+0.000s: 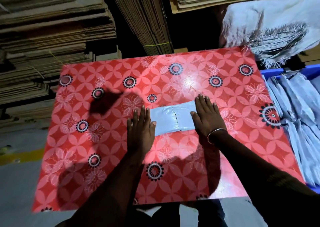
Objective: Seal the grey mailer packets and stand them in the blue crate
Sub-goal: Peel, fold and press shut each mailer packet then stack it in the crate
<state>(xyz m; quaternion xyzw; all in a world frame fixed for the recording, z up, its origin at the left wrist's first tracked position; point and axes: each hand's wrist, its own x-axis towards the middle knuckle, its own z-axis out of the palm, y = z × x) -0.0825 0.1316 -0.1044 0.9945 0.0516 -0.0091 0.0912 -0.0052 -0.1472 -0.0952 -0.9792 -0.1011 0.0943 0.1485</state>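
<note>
Grey mailer packet [170,120] lies flat mid-bench [103,140]. Your left hand [141,129] and right hand [207,116] press its ends, fingers straight. Rub firmly along the flap seam before lifting toward the blue crate [270,71].

I see one grey mailer packet [170,120] flat on the red floral table [103,140]. Left hand [140,131] lies flat, fingers straight, pressing the packet's left end. Right hand [207,116], bangle [214,134] on the wrist, is flat on its right end. Blue crate [270,71] at the table's right edge holds more packets [294,109]. Cardboard stacks [52,36] behind.
</note>
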